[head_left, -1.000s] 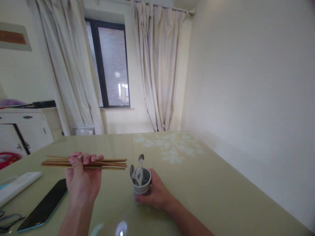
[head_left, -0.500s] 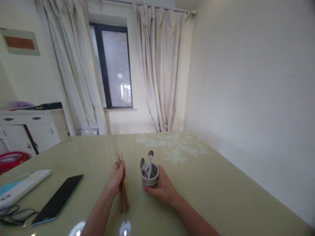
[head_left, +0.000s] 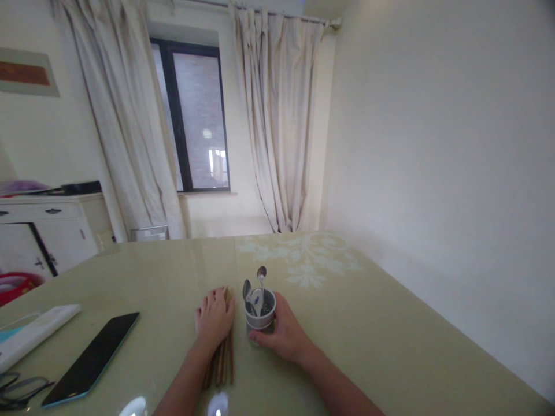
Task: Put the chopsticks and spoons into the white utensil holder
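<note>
My left hand [head_left: 214,316] lies palm down over a bundle of wooden chopsticks [head_left: 223,367], its fingers fairly flat across their far part. The chopsticks lie lengthwise on the table, slightly fanned at the near end, and their middle is hidden under the hand. To the right, my right hand [head_left: 284,330] is wrapped around the side of a grey utensil holder [head_left: 261,325], which stands upright. Inside it are two metal spoons [head_left: 261,271] and a white spoon [head_left: 257,299] with a blue mark. A small gap separates the holder from the chopsticks.
On the left of the glossy greenish table [head_left: 347,346] lie a black-screened phone or tablet [head_left: 93,358], a white power strip [head_left: 41,332] and dark-framed glasses [head_left: 26,387]. A wall [head_left: 455,173] borders the table's right side. A white cabinet [head_left: 65,231] stands at the far left.
My left hand has turned palm down and lowered the chopsticks from a tilted, gripped bundle to lying on the table. My right hand stays around the utensil holder. The view has shifted slightly.
</note>
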The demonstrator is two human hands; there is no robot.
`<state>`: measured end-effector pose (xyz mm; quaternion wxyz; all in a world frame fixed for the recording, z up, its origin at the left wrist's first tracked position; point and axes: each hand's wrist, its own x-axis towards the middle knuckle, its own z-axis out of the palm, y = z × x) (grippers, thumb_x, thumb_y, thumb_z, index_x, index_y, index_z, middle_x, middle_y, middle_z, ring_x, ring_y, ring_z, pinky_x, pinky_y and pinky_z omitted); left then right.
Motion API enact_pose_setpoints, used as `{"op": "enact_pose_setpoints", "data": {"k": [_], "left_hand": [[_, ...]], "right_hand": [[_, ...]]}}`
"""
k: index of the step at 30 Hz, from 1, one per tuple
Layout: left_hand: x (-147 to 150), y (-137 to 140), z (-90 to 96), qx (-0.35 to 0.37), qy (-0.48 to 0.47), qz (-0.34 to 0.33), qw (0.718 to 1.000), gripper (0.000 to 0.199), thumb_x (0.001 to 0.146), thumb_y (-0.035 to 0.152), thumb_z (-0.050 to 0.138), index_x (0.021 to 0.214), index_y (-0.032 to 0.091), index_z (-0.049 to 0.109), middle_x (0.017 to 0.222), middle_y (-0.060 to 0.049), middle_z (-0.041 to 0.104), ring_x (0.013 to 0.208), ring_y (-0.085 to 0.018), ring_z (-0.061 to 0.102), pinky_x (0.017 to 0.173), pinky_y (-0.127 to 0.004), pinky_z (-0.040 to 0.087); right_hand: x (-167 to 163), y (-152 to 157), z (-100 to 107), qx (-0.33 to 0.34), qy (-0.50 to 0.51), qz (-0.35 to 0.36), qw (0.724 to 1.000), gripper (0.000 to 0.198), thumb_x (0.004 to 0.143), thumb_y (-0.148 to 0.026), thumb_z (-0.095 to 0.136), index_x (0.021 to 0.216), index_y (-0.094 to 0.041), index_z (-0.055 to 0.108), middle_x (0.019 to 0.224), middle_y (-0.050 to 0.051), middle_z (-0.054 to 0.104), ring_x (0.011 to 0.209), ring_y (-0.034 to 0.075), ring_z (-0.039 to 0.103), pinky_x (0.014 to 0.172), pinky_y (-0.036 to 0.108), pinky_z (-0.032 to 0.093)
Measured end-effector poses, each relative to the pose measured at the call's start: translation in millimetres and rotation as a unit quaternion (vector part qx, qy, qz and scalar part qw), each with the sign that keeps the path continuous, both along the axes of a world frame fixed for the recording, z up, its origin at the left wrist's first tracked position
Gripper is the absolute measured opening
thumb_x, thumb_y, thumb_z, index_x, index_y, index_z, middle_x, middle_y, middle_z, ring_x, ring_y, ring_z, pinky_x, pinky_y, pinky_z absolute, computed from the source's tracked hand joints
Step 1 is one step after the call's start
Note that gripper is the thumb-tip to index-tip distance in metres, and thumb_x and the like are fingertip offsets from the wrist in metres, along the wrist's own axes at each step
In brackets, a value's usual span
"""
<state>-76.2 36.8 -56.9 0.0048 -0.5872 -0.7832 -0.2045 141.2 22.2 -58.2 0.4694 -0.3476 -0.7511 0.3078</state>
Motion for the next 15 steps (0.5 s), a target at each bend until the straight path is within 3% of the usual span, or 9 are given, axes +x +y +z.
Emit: {"op": "enact_pose_setpoints", "data": {"k": [4, 8, 10, 13, 15], "left_hand": [[-0.9, -3.8, -5.8, -0.044, 0.039, -0.048, 0.997, 0.058, 0.107, 0.040, 0.029, 0.150, 0.011, 0.053, 0.158, -0.021, 0.057, 0.143, -0.035, 0.056, 0.113, -0.052, 0.046], [5.1, -11.9, -16.9, -0.067, 0.083, -0.100, 0.989, 0.070, 0.105, 0.041, 0.029, 0.164, 0.005, 0.038, 0.174, -0.020, 0.034, 0.161, -0.033, 0.034, 0.127, -0.053, 0.033], [7.2, -12.6, -23.2, -0.072, 0.105, -0.124, 0.984, 0.072, 0.103, 0.042, 0.032, 0.164, 0.004, 0.037, 0.175, -0.020, 0.028, 0.164, -0.033, 0.027, 0.130, -0.055, 0.028], [4.4, -6.8, -34.1, -0.047, 0.121, -0.171, 0.977, 0.069, 0.103, 0.038, 0.033, 0.162, 0.005, 0.043, 0.174, -0.019, 0.032, 0.163, -0.033, 0.028, 0.131, -0.053, 0.029], [-0.4, -1.1, -41.2, 0.010, 0.122, -0.220, 0.968, 0.064, 0.103, 0.035, 0.035, 0.159, 0.009, 0.049, 0.170, -0.018, 0.041, 0.161, -0.032, 0.035, 0.130, -0.051, 0.035]], "right_hand": [[-1.0, -0.9, 1.6, -0.002, -0.004, -0.007, 1.000, 0.080, 0.062, -0.023, 0.098, 0.134, -0.023, 0.064, 0.126, 0.010, 0.068, 0.119, 0.035, 0.063, 0.108, 0.051, 0.049], [-1.0, -2.8, 3.5, 0.002, -0.004, -0.008, 1.000, 0.077, 0.063, -0.024, 0.097, 0.132, -0.022, 0.065, 0.124, 0.010, 0.069, 0.117, 0.035, 0.064, 0.106, 0.050, 0.051], [-0.9, -3.4, 3.9, 0.006, -0.005, -0.005, 1.000, 0.076, 0.063, -0.024, 0.097, 0.132, -0.021, 0.065, 0.125, 0.011, 0.068, 0.117, 0.035, 0.064, 0.106, 0.050, 0.051], [-1.3, -3.6, 3.8, 0.012, -0.008, -0.005, 1.000, 0.076, 0.063, -0.023, 0.097, 0.132, -0.020, 0.064, 0.124, 0.011, 0.068, 0.117, 0.035, 0.064, 0.106, 0.050, 0.051], [-1.8, -3.9, 3.9, 0.017, -0.013, -0.015, 1.000, 0.076, 0.063, -0.023, 0.097, 0.132, -0.020, 0.064, 0.123, 0.010, 0.068, 0.116, 0.034, 0.064, 0.105, 0.049, 0.051]]}}
